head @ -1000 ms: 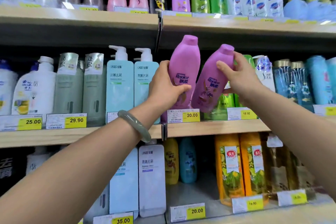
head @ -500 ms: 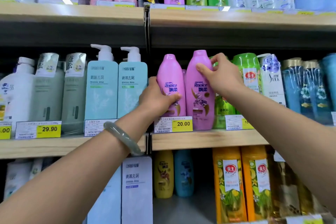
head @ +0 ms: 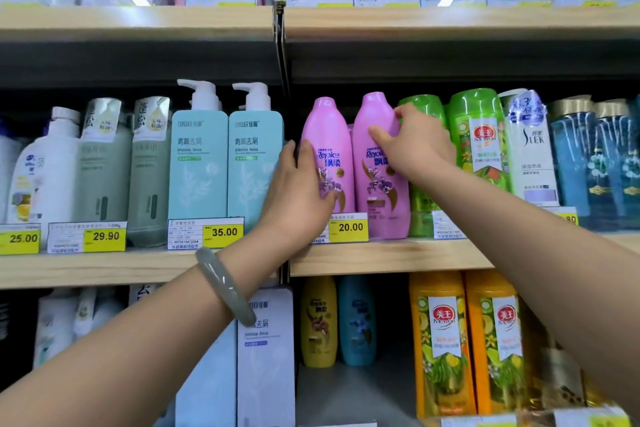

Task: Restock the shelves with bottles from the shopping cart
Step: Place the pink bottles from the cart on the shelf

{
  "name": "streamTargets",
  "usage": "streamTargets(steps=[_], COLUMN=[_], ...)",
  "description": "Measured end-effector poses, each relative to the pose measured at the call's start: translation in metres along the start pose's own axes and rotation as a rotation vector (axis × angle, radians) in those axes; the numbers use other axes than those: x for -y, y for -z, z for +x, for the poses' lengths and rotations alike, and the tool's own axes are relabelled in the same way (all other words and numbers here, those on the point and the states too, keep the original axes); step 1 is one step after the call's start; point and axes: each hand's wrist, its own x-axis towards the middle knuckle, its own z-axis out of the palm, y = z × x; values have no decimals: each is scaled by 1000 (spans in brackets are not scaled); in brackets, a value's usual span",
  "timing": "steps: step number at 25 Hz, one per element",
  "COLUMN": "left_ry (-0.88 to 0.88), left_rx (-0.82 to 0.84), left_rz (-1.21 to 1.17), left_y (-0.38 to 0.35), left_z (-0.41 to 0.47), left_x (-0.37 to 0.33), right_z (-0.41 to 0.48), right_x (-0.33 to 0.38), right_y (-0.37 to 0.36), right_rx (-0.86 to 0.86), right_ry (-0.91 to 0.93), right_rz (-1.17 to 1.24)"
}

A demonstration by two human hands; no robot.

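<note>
Two pink bottles stand upright and touching at the front of the middle shelf, labels outward. The left hand wraps the left bottle low on its outer side, thumb across the label. The right hand pinches the right bottle at its shoulder, thumb in front and fingers round the far side. Holding each from outside probably lets her square the pair above the price tag.

Room is tight. A teal bottle stands just outside the left knuckles, and a green bottle sits right behind the right fingers. There is open space above the caps, under the upper shelf. The shelf lip lies just below both grips, so the hands are best drawn back toward her. The cart is out of view.
</note>
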Motion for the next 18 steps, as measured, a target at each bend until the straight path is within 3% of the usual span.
streamTargets(steps=[6, 11, 18], left_ry=[-145, -125, -105], left_rx=[65, 156, 223], left_rz=[170, 330, 347], left_y=[-5, -10, -11], left_z=[-29, -34, -26], left_x=[-4, -4, -6], right_z=[-16, -26, -27], right_x=[-19, -37, -32], right_y=[-4, -6, -7], right_rx=[46, 159, 224], right_ry=[78, 3, -7], right_rz=[64, 10, -43])
